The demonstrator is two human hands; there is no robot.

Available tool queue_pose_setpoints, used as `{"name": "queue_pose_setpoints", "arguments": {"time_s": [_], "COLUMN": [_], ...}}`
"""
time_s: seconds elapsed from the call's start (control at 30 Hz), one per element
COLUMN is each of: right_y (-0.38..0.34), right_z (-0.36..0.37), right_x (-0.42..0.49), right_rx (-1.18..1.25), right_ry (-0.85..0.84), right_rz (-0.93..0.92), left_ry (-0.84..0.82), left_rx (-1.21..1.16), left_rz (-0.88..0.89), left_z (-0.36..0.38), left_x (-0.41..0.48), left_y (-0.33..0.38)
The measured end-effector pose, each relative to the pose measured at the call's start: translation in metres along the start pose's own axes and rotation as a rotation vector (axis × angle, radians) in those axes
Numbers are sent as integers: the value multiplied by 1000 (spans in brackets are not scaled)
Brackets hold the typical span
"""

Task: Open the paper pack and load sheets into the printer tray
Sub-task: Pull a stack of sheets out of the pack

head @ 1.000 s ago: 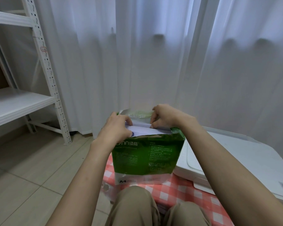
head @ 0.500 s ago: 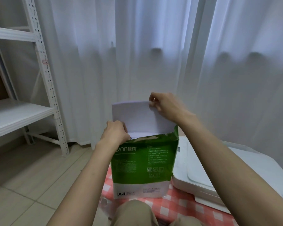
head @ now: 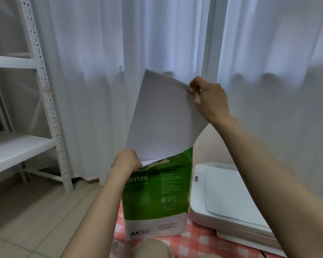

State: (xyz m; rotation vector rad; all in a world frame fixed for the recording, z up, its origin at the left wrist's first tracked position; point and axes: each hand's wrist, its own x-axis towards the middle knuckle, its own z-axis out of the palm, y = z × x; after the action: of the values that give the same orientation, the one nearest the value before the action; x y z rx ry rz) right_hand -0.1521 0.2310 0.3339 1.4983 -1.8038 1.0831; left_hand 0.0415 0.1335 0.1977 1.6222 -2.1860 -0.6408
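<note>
A green and white A4 paper pack point(head: 157, 198) stands upright on a red checked cloth point(head: 203, 243), its top torn open. My left hand point(head: 125, 162) grips the pack's top left corner. My right hand point(head: 208, 97) pinches the upper right corner of white sheets point(head: 162, 116), which are drawn most of the way out above the pack and lean to the right. Their lower edge is still inside the pack's mouth. A white printer point(head: 229, 202) lies flat to the right of the pack, lid down; no tray is visible.
White metal shelving point(head: 45, 101) stands at the left on a tiled floor point(head: 36, 216). White curtains point(head: 175, 34) hang close behind the pack. My knee point(head: 151, 248) shows at the bottom edge, just in front of the pack.
My right hand has risen and moved right, drawing the sheets from barely showing to mostly out of the pack. My left hand stayed on the pack's top corner.
</note>
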Motion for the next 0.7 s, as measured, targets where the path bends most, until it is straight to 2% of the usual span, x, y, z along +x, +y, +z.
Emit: {"name": "queue_pose_setpoints", "arguments": {"time_s": [0.13, 0.33, 0.47, 0.57, 0.7], "right_y": [1, 9, 24, 42, 70], "right_z": [-16, -53, -66, -71, -77], "right_x": [-5, 0, -10, -23, -44], "right_rx": [43, 67, 112, 200, 331], "right_ry": [56, 245, 257, 295, 387], "right_rz": [59, 141, 230, 382, 708], "left_ry": [-4, 31, 62, 54, 78], "left_rx": [-9, -15, -11, -29, -58], "left_rz": [-21, -29, -24, -39, -28], "left_z": [2, 9, 12, 17, 18], "left_x": [5, 14, 14, 16, 19], "left_y": [-2, -5, -7, -10, -9]}}
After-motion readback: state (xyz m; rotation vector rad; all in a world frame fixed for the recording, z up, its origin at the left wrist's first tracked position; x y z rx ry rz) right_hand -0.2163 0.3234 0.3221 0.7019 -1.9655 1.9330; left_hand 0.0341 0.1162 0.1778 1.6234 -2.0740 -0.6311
